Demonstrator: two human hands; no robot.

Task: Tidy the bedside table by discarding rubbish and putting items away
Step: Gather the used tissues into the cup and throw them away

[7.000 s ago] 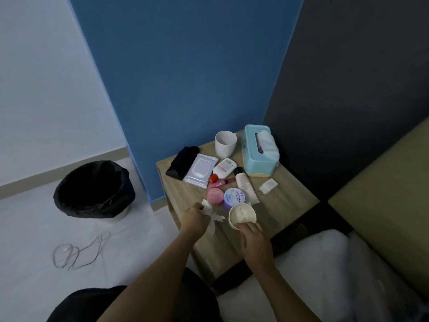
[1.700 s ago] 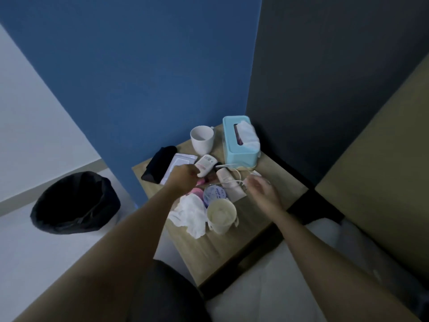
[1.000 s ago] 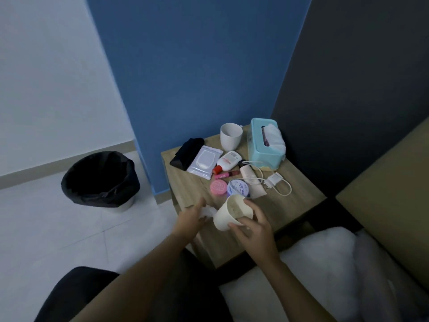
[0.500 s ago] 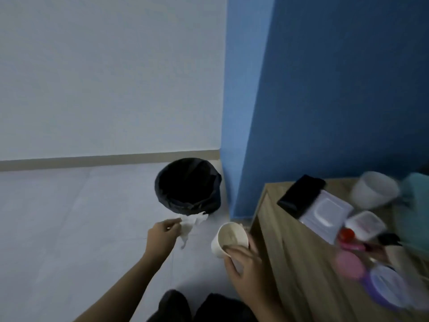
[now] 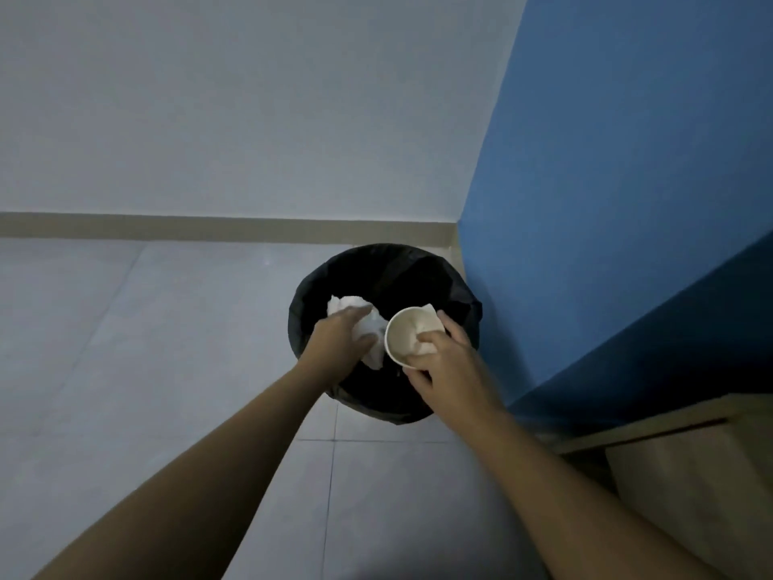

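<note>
A round bin (image 5: pixel 401 270) lined with a black bag stands on the floor by the blue wall. Over its opening my left hand (image 5: pixel 339 341) is shut on a crumpled white tissue (image 5: pixel 368 324), which sticks out past my fingers. Beside it, my right hand (image 5: pixel 443 362) grips a white paper cup (image 5: pixel 408 334), mouth turned toward me, with a bit of tissue stuffed inside. Both hands are above the bin's near half.
The wooden bedside table (image 5: pixel 686 462) shows only its corner at the lower right. A blue wall (image 5: pixel 606 203) rises right of the bin, a pale wall with a beige skirting board (image 5: pixel 209 228) behind it. Grey floor tiles (image 5: pixel 146 349) lie to the left.
My view has swung from the table down to the bin. Both hands have carried the tissue and the cup from beside the table to above the bin's opening.
</note>
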